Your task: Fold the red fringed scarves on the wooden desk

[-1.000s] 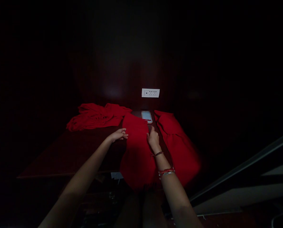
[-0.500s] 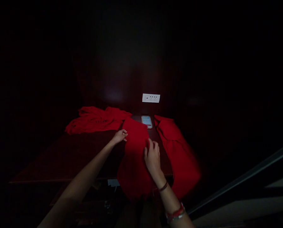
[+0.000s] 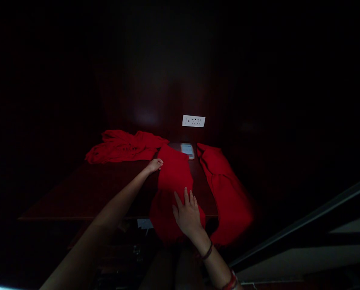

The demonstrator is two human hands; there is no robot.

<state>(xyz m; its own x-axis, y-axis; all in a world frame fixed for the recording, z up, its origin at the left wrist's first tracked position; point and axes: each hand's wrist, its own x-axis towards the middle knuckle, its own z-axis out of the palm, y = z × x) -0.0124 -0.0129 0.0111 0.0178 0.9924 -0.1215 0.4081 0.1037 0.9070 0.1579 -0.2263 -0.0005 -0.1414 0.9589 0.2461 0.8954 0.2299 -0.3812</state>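
Note:
A red scarf (image 3: 175, 171) lies lengthwise on the dark table, its near end hanging over the front edge. My left hand (image 3: 155, 164) is closed at the scarf's left edge, near the far end, with the fabric edge at its fingertips. Lower down on the same scarf, my right hand (image 3: 186, 215) rests flat with fingers spread. Left of it, a crumpled red cloth (image 3: 125, 147) with stringy folds lies at the back of the table. Another red cloth (image 3: 228, 193) stretches along the right side and droops over the front.
A phone (image 3: 187, 150) with a lit screen lies at the back of the table (image 3: 77, 197). Behind it, a white socket panel (image 3: 193, 121) is fixed to the dark wall. A pale bar (image 3: 307, 219) slants across the lower right. Much around is too dark to make out.
My right hand has moved from the scarf's right edge down and inward, and its fingers have spread flat. My left hand stays at the left edge, fingers more closed. The view has shifted slightly.

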